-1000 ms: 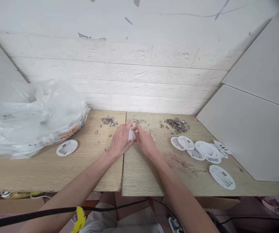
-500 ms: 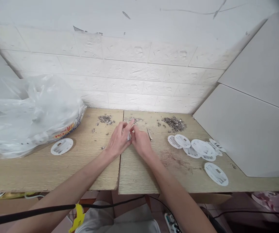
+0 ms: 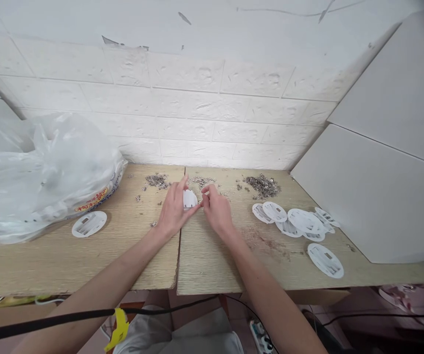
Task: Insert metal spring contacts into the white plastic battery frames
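Observation:
My left hand (image 3: 175,209) is closed round the left side of a white round plastic piece (image 3: 190,199), whose right part shows between thumb and fingers. Just right of it, my right hand (image 3: 216,209) has its thumb and fingertips drawn together in a pinch; what they hold, if anything, is too small to make out. Behind the hands lies a thin scatter of tiny metal parts (image 3: 202,182). More small metal parts form a pile (image 3: 156,181) at the left and a larger pile (image 3: 262,186) at the right.
Several white discs (image 3: 305,221) overlap at the right, with another disc (image 3: 325,260) nearer the front edge. A single disc (image 3: 89,224) lies by a big plastic bag (image 3: 49,172) at the left. A white brick-pattern wall (image 3: 182,108) stands behind; a black cable (image 3: 68,317) crosses in front.
My right hand has drawn slightly away from my left, opening a small gap. More of the white piece shows now. The view has shifted a little.

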A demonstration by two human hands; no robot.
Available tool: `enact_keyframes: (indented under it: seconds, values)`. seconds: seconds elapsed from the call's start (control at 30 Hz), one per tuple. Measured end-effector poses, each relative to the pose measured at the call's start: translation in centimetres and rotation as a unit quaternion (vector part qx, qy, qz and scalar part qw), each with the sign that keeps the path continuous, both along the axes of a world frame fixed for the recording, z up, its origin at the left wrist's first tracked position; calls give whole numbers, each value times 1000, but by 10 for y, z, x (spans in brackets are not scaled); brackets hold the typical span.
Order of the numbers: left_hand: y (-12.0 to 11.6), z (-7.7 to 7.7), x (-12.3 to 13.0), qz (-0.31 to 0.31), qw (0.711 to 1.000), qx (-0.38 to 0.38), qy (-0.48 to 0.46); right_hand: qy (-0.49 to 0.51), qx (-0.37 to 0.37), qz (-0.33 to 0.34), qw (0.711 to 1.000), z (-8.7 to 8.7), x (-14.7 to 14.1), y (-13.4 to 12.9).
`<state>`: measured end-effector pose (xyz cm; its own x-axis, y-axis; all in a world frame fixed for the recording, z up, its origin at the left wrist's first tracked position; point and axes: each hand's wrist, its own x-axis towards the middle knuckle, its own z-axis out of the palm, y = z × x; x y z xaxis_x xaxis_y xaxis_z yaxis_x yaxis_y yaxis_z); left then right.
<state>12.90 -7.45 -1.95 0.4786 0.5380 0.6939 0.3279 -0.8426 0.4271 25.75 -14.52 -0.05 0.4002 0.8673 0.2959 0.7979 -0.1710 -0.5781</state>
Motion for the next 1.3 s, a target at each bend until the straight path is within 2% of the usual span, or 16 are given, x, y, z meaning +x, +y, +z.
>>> enact_keyframes:
  seconds: [0.07,0.13,0.17,0.27,0.3,0.37,0.53,0.73,0.9,0.97,1.0,1.07,1.13,1.17,1.23,1.3]
  values:
    - [1,1,3,-30,991,-112,-72,48,30,-4,998,0,6,1]
    - [4,2,7,-72,947,-266,-162,92,52,-1,994,0,10,2]
    - [6,3,9,-91,908,-352,-208,114,58,3,992,0,12,3]
    - [12,8,12,-126,754,-562,-316,179,70,26,981,1,13,4]
    - [13,10,12,-131,713,-599,-340,194,75,37,977,1,12,4]
    - [13,14,11,-138,663,-638,-366,213,79,63,972,1,11,4]
    - [10,18,8,-154,632,-669,-360,286,95,89,949,-6,11,8]
    - [8,15,9,-167,622,-693,-325,381,93,77,917,-10,14,11]
    - [5,16,8,-167,650,-686,-280,404,106,92,904,-4,15,8]
    - [4,16,7,-163,691,-649,-273,378,125,107,911,-2,17,7]
    - [4,16,6,-159,725,-613,-269,355,138,112,918,-1,17,7]
    - [5,17,3,-144,816,-504,-246,281,167,108,939,0,18,6]
    - [6,18,0,-122,906,-353,-198,186,195,106,957,1,17,5]
    - [7,19,-2,-113,941,-272,-168,142,206,112,962,1,16,4]
    - [7,20,-5,-101,980,-129,-115,78,224,141,961,1,13,3]
    - [8,19,-7,-98,992,-34,-70,37,240,173,955,-1,12,3]
